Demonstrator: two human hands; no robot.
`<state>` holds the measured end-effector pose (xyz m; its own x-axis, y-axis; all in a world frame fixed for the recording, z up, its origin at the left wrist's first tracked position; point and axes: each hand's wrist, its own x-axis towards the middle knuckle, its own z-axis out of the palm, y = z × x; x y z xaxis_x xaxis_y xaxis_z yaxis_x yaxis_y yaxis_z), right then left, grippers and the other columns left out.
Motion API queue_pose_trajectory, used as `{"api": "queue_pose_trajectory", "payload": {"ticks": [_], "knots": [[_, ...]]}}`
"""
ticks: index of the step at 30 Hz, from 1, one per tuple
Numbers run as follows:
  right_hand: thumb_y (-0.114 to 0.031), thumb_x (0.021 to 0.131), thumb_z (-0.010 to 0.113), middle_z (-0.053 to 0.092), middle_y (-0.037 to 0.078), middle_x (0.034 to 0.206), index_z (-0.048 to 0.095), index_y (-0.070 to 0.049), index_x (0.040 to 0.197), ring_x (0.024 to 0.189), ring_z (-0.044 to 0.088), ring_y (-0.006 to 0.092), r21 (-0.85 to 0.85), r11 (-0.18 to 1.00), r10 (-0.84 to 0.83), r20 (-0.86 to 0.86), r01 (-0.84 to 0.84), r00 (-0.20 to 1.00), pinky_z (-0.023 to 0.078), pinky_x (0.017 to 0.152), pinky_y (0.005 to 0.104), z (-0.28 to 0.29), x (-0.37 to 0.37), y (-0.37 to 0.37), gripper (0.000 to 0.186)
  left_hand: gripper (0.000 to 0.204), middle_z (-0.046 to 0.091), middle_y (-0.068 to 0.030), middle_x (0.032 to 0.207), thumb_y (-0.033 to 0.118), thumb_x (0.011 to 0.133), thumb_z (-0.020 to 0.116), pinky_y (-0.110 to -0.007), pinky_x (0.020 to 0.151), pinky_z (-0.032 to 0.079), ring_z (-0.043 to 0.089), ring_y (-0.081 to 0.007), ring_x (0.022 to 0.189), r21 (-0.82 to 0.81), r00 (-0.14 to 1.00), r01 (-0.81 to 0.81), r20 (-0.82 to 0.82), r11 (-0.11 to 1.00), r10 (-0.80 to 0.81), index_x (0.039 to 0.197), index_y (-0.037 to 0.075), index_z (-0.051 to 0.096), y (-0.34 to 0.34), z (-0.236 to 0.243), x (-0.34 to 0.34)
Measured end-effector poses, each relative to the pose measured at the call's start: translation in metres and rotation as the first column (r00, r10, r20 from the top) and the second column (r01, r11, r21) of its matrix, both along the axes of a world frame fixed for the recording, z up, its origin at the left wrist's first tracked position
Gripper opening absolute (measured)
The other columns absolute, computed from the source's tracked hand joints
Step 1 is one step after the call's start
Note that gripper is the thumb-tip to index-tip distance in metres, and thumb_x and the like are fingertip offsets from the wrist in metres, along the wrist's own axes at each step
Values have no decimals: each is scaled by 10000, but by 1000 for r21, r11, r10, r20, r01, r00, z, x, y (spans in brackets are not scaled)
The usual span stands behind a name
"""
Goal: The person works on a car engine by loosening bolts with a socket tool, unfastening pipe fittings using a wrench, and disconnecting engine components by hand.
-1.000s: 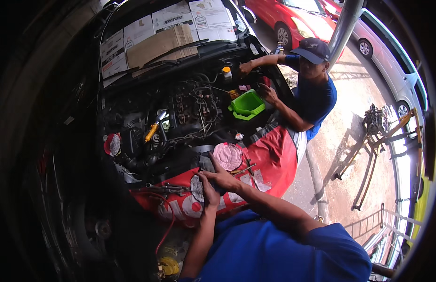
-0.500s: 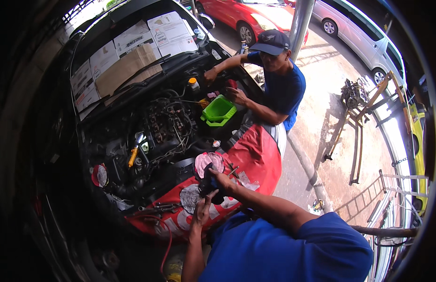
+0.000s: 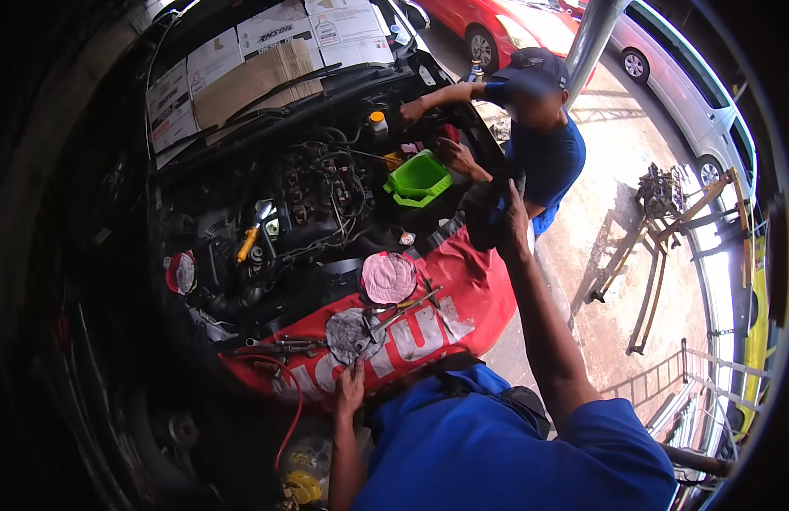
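On the far side, the green tub (image 3: pixel 418 189) shows a bare green inside; the capped bottle (image 3: pixel 378 126) stands beyond it, its contents hidden. My right hand (image 3: pixel 517 226) is closed around a dark object (image 3: pixel 482 220), which lies just left of my fingers. My left hand (image 3: pixel 350 390) is near the grey rag (image 3: pixel 345 329); I cannot tell whether it grips anything.

Dark obj. (image 3: pixel 484 218) in R hand (image 3: pixel 516 223), type unclear, red car (image 3: pixel 501 27) cut off at top
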<state>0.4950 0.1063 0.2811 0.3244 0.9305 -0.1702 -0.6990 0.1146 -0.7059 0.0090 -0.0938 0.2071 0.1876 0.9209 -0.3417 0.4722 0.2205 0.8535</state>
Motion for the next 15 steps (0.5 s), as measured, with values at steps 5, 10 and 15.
{"api": "queue_pose_trajectory", "payload": {"ticks": [5, 10, 15], "knots": [[-454, 1127, 511, 710, 108, 1030, 629, -47, 1286, 878, 724, 202, 33, 951, -310, 100, 309, 945, 604, 789, 325, 62, -19, -4, 453, 630, 606, -171, 712, 556, 1143, 399, -452, 695, 502, 620, -282, 683, 48, 997, -59, -52, 997, 62, 1361, 44, 694, -5, -3, -11], [-254, 1069, 567, 709, 156, 1178, 563, -8, 1434, 1068, 715, 309, 441, 842, -538, 732, 311, 418, 565, 955, 392, 107, -68, -48, 440, 651, 729, -238, 934, 561, 1145, 378, -460, 815, 535, 735, -360, 907, 26, 996, -28, -85, 999, 30, 1392, 42, 683, 1, -6, -13], [-225, 974, 642, 694, 222, 1225, 604, -123, 1414, 1115, 668, 444, -138, 990, 136, 989, -38, -62, 533, 914, 542, 61, -76, -41, 454, 698, 739, -207, 1328, 553, 1154, 371, -376, 1098, 483, 667, -296, 1310, -130, 992, -110, -77, 985, 101, 1382, -28, 684, -12, -12, -19]]}}
